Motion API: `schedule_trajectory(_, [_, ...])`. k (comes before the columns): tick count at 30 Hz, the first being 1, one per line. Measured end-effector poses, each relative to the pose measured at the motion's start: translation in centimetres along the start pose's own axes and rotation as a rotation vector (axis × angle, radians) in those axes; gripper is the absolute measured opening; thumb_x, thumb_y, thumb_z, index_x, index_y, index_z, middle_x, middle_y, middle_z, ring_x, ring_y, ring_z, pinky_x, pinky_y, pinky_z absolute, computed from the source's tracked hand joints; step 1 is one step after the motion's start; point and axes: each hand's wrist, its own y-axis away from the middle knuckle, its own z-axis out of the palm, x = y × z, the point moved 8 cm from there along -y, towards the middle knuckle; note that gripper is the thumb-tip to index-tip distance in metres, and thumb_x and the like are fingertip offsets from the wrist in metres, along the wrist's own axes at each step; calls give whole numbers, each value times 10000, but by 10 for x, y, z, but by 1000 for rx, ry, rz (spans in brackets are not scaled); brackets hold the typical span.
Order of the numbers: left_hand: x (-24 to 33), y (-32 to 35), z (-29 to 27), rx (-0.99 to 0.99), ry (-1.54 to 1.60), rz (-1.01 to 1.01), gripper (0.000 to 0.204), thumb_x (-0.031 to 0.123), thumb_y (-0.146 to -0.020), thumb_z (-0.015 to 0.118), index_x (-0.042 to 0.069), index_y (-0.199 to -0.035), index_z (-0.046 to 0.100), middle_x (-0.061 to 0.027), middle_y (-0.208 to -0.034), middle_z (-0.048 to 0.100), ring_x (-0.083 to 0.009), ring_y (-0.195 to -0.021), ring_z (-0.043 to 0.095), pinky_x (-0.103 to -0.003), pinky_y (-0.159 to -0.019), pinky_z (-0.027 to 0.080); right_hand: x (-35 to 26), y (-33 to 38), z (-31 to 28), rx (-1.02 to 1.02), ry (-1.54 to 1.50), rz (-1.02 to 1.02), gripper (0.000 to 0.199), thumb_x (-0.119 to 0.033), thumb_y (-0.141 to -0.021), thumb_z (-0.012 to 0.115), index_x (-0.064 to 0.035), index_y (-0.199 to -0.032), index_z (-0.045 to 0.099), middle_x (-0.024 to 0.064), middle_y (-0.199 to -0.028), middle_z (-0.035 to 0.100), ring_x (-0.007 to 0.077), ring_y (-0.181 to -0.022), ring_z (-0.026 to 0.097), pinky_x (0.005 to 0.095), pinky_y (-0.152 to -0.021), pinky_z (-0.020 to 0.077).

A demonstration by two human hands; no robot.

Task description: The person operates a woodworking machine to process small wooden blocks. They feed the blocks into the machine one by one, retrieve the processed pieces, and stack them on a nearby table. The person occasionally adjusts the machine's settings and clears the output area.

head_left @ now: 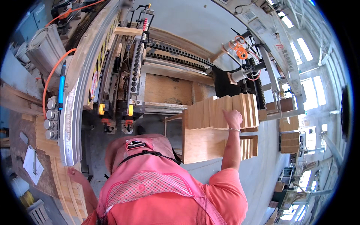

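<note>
My right hand [233, 118] reaches forward to a row of light wooden boards [219, 110] standing on edge at the right. Its fingers are curled at the top of one board and partly hidden, and a bracelet circles the wrist. The boards rest on a wooden box-like stand [202, 144], with more board pieces [247, 148] in its lower right part. Down at the left, my left hand [77, 176] hangs beside long wooden strips [62, 180], its fingers loosely extended and nothing visible in them.
A machine with black chain rails [135, 67] and yellow knobs stands ahead. A metal beam [71, 131] runs along the left, with a blue air gun [61, 88] and an orange hose [48, 82]. A pneumatic cylinder [240, 76] stands beyond the boards. Paper [33, 165] lies on the left bench.
</note>
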Motion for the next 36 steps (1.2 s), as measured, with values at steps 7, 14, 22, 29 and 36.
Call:
schedule_trajectory(7, [28,114,55,-397,215,-155,321,-34,-767,520,21,-1083,527,-60,-1004,549,-161,-879,555,-288,-800,415,-4,-8,-22,188,45,-44,433,-426,-681,673,-19,-828,657,206,-851,652,330,-831,639,407,-735,513])
schedule_trajectory(14, [220,146,110,-767,684,-216,229,-23,-832,485,38,-1047,534,-32,-898,604,-53,-601,468,-192,-522,378,-169,-22,-48,111,-348,-572,344,-323,-669,674,-25,-820,591,207,-794,633,368,-792,614,442,-714,488])
schedule_trajectory(22, [426,149,205,-831,917,38,235,-33,-835,460,28,-1050,535,-23,-928,610,-47,-650,496,-191,-591,424,-452,-49,-85,191,-545,-1213,327,-312,-672,659,-25,-819,608,179,-785,621,349,-807,601,428,-732,477])
schedule_trajectory(29, [475,157,262,-825,786,8,208,-15,-820,460,27,-993,568,-5,-863,605,-53,-644,512,-198,-596,428,-619,-81,-85,159,-423,-1369,361,-313,-679,664,-3,-858,613,202,-842,629,344,-823,619,427,-738,500])
schedule_trajectory(36, [472,155,270,-747,719,-126,162,7,-850,481,27,-982,573,-14,-870,615,-51,-636,517,-197,-587,432,-680,-85,-55,101,-311,-1432,395,-360,-648,674,-17,-839,629,178,-812,644,326,-778,633,411,-708,510])
